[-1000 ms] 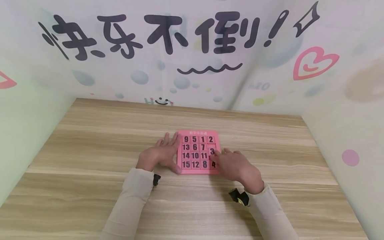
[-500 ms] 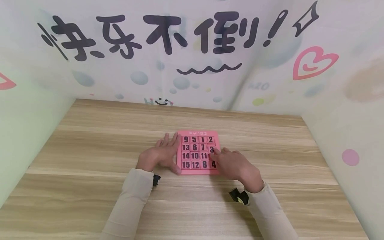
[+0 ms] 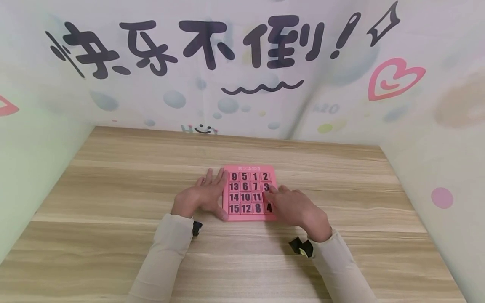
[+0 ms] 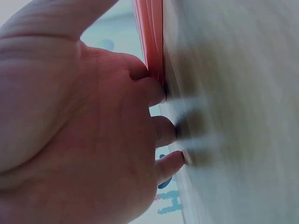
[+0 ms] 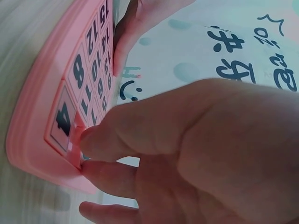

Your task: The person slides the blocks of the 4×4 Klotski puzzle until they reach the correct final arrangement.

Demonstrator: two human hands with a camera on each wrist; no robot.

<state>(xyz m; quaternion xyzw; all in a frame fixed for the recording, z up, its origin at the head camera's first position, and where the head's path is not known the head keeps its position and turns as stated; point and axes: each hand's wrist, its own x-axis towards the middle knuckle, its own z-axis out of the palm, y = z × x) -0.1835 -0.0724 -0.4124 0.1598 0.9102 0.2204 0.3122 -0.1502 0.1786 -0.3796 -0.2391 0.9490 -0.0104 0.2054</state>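
On the surface (image 3: 242,261), between a widespread left hand (image 3: 201,196) at nine o'clock and loosely extended right hand (image 3: 297,208) at three, a board (image 3: 246,217) looks part-sorted: tile 3 (image 3: 266,184) under tile 2 (image 3: 265,176), most others scrambled.

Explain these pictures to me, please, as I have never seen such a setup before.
There is no machine here, just a person's bare left hand and right hand. The wide picture is taken from the head, looking forward and down; the two close ones come from the wrists. On the wooden table lies a pink number puzzle. The left hand rests along its left edge, while the right hand touches it around the gap below tile 3. Nothing is held up.
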